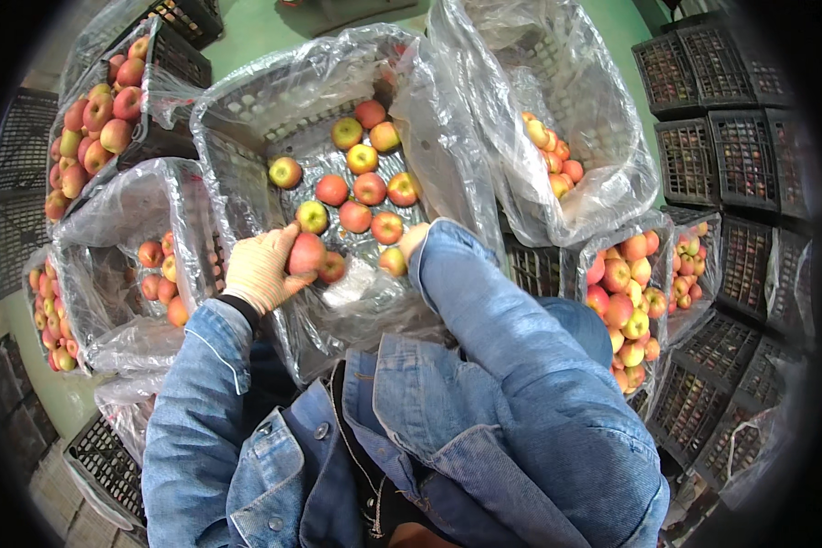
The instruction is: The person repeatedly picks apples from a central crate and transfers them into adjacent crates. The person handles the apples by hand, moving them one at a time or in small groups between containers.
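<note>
My left hand (264,267), in a striped knit glove, grips a red apple (307,254) between thumb and fingers. It is over the near left part of a large crate lined with clear plastic (236,133). My right hand (414,240) reaches into the same crate, largely covered by the denim cuff, so its grip is hard to see. Right beside it lies a yellow-red apple (392,262). Several loose apples, among them a red one (370,188) and a yellow-green one (312,217), rest on the crate's plastic-covered bottom.
Left of me stand a lined crate (120,240) holding a few apples and a fuller apple crate (152,75). A tall lined crate (589,82) adjoins at right, with a heaped apple crate (657,246) nearer me. Stacked black crates (685,161) line the far right.
</note>
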